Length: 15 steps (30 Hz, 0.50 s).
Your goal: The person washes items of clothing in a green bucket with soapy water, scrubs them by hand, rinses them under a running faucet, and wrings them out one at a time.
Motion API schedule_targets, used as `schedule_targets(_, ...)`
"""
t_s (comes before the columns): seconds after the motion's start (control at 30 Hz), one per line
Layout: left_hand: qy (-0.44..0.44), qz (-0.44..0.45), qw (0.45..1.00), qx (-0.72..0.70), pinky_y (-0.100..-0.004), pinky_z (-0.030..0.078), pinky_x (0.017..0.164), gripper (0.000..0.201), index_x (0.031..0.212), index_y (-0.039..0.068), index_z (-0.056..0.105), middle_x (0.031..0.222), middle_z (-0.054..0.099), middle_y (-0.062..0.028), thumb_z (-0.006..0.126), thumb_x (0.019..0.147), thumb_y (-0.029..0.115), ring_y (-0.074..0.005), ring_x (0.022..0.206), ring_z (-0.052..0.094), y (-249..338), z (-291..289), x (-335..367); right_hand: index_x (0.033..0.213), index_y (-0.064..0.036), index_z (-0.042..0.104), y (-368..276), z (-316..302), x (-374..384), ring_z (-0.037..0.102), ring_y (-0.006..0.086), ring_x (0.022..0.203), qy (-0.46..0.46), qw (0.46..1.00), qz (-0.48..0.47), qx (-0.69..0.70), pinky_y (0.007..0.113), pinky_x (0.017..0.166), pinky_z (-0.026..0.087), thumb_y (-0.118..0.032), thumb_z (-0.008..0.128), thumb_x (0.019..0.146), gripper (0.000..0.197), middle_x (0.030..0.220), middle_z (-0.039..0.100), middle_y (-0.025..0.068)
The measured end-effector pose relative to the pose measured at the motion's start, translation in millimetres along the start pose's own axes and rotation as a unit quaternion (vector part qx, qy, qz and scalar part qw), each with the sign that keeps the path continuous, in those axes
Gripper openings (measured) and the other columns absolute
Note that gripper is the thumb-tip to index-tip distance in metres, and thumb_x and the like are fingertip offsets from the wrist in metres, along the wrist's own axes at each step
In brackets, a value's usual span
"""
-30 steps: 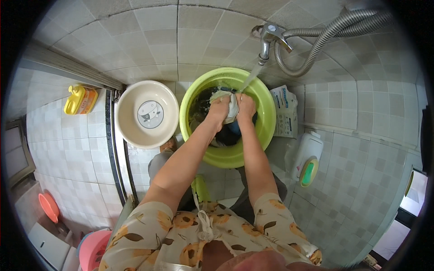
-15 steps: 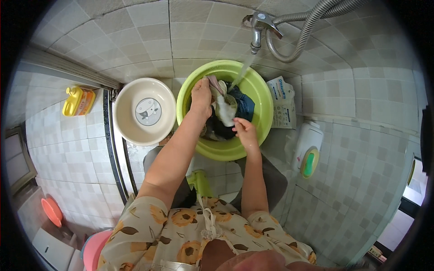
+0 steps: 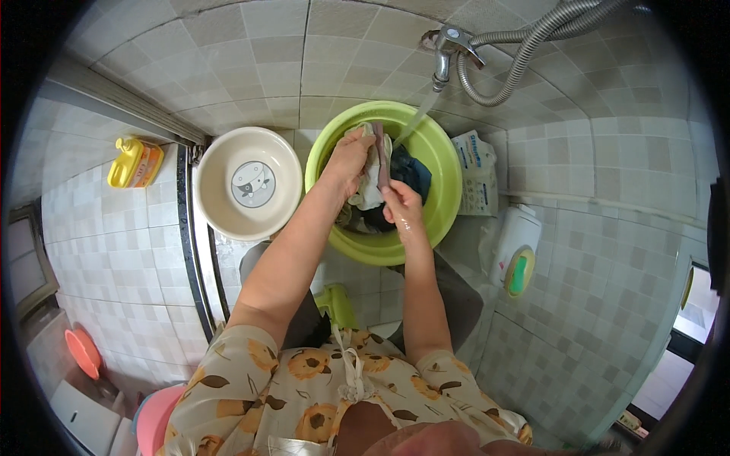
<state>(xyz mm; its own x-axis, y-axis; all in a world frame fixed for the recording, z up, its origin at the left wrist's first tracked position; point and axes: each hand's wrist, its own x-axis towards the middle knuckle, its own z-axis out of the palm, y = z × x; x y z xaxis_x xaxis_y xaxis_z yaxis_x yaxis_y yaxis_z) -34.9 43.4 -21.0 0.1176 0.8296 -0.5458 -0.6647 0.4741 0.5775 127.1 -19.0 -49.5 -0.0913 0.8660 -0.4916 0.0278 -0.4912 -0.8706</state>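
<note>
A white wet garment with a mauve band (image 3: 382, 159) is stretched between my two hands over a lime-green tub (image 3: 450, 194). My left hand (image 3: 350, 159) is closed on its upper left part. Lower down, my right hand (image 3: 403, 204) pinches the near end of the mauve band. The garment's exact kind cannot be made out. Beneath it, dark blue and black clothes (image 3: 412, 173) lie heaped in the tub. Water (image 3: 417, 120) runs into the tub from a metal tap (image 3: 442, 67), landing just right of the garment.
Left of the tub stands a cream basin (image 3: 209, 216) with a cartoon animal print. A yellow bottle (image 3: 135, 163) is beyond the door track. To the right are a white packet (image 3: 477, 171) and a white bottle (image 3: 520, 232) beside a green soap bar (image 3: 518, 275). A metal hose (image 3: 525, 57) loops above.
My right hand has moved up and taken hold of the mauve band, which now hangs straight between my hands. My left hand has turned inward. The view has shifted slightly.
</note>
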Motion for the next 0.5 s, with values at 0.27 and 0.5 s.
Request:
schedule_targets(0.27,-0.029,0.004,0.998,-0.05,-0.0295,0.051,0.058,0.013,0.099,0.006,0.061,0.086,0.062,-0.0042,0.052,0.09,0.008,-0.0137,0.071,0.06,4,18,-21,0.099,0.0016,0.066,-36,-17,-35,0.059,0.0113,0.071,0.248,0.819,-0.354,-0.378,0.025,0.062,0.047,-0.013,0.063,0.088,0.019,0.085,0.066,0.0061)
schedule_targets(0.5,-0.142,-0.01,0.989,0.03,-0.0189,0.031,0.039,0.021,0.111,0.015,0.059,0.081,0.061,0.0043,0.051,0.092,0.013,-0.0046,0.059,0.054,-9,18,-29,0.114,0.0032,0.058,-38,-6,-38,0.06,0.0122,0.088,0.153,0.926,-0.288,-0.192,0.025,0.078,0.049,-0.011,0.056,0.092,0.026,0.101,0.064,0.007)
